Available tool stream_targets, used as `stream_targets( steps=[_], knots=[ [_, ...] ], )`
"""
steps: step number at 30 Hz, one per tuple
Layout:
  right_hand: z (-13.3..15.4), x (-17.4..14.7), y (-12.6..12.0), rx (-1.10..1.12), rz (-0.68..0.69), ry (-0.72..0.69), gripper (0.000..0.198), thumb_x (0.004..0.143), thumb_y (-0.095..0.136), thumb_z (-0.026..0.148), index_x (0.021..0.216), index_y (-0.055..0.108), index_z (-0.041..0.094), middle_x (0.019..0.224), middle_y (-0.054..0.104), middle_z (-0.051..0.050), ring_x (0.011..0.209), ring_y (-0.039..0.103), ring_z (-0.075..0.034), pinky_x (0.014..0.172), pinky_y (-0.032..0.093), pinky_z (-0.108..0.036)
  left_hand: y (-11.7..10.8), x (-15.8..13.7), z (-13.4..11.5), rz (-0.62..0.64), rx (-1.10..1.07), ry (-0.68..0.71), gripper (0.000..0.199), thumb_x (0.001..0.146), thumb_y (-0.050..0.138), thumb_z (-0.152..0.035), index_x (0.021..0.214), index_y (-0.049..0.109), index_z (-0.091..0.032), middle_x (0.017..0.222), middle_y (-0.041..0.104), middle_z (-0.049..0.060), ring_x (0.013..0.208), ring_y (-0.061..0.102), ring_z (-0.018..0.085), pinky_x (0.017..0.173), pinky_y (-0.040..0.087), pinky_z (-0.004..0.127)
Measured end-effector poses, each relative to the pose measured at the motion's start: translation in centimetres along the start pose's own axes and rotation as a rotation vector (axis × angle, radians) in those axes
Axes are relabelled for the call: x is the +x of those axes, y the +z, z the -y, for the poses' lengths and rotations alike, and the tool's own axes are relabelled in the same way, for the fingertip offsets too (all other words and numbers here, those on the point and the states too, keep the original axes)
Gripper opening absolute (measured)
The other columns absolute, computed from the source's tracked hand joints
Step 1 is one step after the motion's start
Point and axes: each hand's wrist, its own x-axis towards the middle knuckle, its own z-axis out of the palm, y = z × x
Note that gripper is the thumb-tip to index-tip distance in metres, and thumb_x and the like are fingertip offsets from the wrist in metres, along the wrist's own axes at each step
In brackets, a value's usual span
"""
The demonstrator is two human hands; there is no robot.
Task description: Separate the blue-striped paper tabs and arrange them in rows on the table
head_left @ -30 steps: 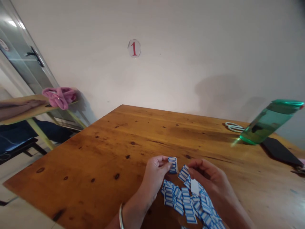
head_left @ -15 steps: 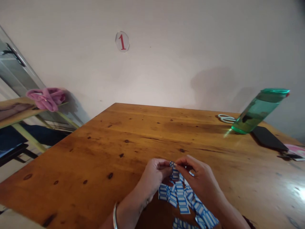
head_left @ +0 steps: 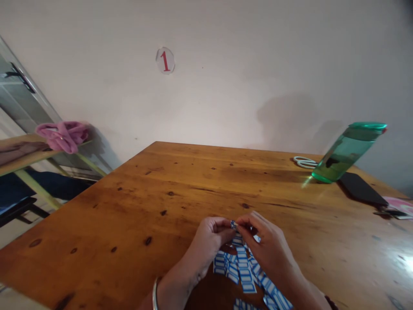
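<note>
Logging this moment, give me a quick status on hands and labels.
Left hand and right hand pinch one label. Label pile lies under them. Nothing in the way.

Table bare ahead/left; bottle, scissors, phone block far right.

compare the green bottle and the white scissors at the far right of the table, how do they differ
The green bottle is see-through green and stands up from the table, appearing to lean in this view; the white scissors are pale and lie flat. The bottle is much bulkier and taller, while the scissors show only their thin looped handles. Both sit untouched at the far right edge, close beside each other, well away from the hands.
</note>
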Motion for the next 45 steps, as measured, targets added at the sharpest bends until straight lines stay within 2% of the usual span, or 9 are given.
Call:
stream_targets(
  steps=[4, 9, 19, 29, 34, 36, 38, 41, 45],
  knots=[
    [-0.6, -0.3, 0.2, 0.101, -0.082, 0.13, 0.015, 0.08, 0.049, 0.031, 0.086, 0.057, 0.02, 0.073, 0.061, -0.003, 0.065, 0.057, -0.016, 0.058, 0.045, -0.026, 0.0, 0.3, 0.4, -0.083, -0.029, 0.028, 0.024, 0.057, 0.071, -0.032, 0.067, 0.058, -0.015, 0.057, 0.061, 0.0, 0.049, 0.055, 0.013, 0.051, 0.045, 0.026],
    [-0.7, -0.6, 0.5, 0.261, 0.063, 0.257, 0.022, 0.081, 0.047, 0.037, 0.082, 0.059, 0.019, 0.074, 0.064, -0.003, 0.067, 0.059, -0.017, 0.057, 0.044, -0.024, -0.2, 0.5, 0.5, -0.173, -0.03, 0.136, 0.009, 0.061, 0.063, -0.019, 0.066, 0.056, -0.016, 0.063, 0.061, -0.001, 0.058, 0.054, 0.011, 0.055, 0.042, 0.022],
    [0.3, -0.7, 1.6, 0.294, 0.063, 0.265, 0.013, 0.075, 0.053, 0.029, 0.074, 0.058, 0.018, 0.064, 0.062, 0.0, 0.057, 0.055, -0.014, 0.052, 0.044, -0.023, -0.2, 0.6, 0.8, -0.17, -0.018, 0.181, 0.006, 0.062, 0.062, -0.018, 0.064, 0.057, -0.015, 0.064, 0.061, 0.001, 0.061, 0.054, 0.013, 0.06, 0.04, 0.024],
    [0.1, -0.8, 1.5, 0.162, 0.003, 0.182, 0.017, 0.078, 0.049, 0.031, 0.071, 0.06, 0.019, 0.063, 0.062, -0.001, 0.057, 0.056, -0.014, 0.051, 0.044, -0.023, 0.0, 0.6, 0.7, -0.18, 0.07, 0.153, 0.009, 0.061, 0.064, -0.023, 0.063, 0.058, -0.016, 0.058, 0.057, -0.002, 0.052, 0.048, 0.01, 0.049, 0.036, 0.02],
    [-2.2, 0.1, -0.7, 0.019, 0.086, 0.116, 0.03, 0.084, 0.039, 0.036, 0.095, 0.061, 0.018, 0.089, 0.067, -0.008, 0.082, 0.062, -0.02, 0.071, 0.05, -0.032, -0.9, 0.9, 0.3, -0.248, 0.097, 0.27, 0.002, 0.061, 0.06, -0.016, 0.063, 0.058, -0.016, 0.062, 0.06, -0.001, 0.059, 0.053, 0.012, 0.058, 0.04, 0.021],
    [-4.1, 0.3, -1.6, -0.175, 0.104, 0.033, 0.038, 0.084, 0.037, 0.037, 0.11, 0.056, 0.017, 0.114, 0.059, -0.012, 0.11, 0.05, -0.025, 0.091, 0.04, -0.042, -1.6, 1.1, -0.1, -0.318, 0.154, 0.349, 0.002, 0.062, 0.058, -0.015, 0.063, 0.058, -0.016, 0.064, 0.062, 0.0, 0.064, 0.056, 0.014, 0.065, 0.042, 0.024],
    [-5.8, 0.2, -1.8, -0.348, 0.146, 0.073, 0.048, 0.084, 0.036, 0.039, 0.124, 0.047, 0.016, 0.133, 0.043, -0.012, 0.127, 0.028, -0.028, 0.096, 0.033, -0.05, -2.4, 1.4, -0.4, -0.393, 0.283, 0.406, 0.004, 0.062, 0.057, -0.014, 0.061, 0.059, -0.017, 0.063, 0.062, 0.0, 0.065, 0.057, 0.015, 0.066, 0.042, 0.025],
    [-6.9, -0.3, -1.1, -0.502, 0.295, 0.211, 0.055, 0.086, 0.031, 0.044, 0.134, 0.031, 0.018, 0.141, 0.03, -0.009, 0.13, 0.018, -0.028, 0.097, 0.026, -0.058, -3.4, 2.0, -0.2, -0.436, 0.459, 0.364, 0.009, 0.06, 0.057, -0.01, 0.056, 0.058, -0.019, 0.058, 0.06, -0.001, 0.061, 0.055, 0.015, 0.062, 0.04, 0.024],
    [-5.3, -1.0, 0.6, -0.554, 0.41, 0.111, 0.058, 0.085, 0.033, 0.046, 0.136, 0.025, 0.02, 0.143, 0.023, -0.007, 0.131, 0.013, -0.027, 0.099, 0.017, -0.059, -3.8, 2.3, 0.4, -0.356, 0.446, 0.259, 0.009, 0.057, 0.055, -0.009, 0.054, 0.057, -0.017, 0.053, 0.059, -0.002, 0.056, 0.054, 0.014, 0.054, 0.037, 0.022]
  ],
)
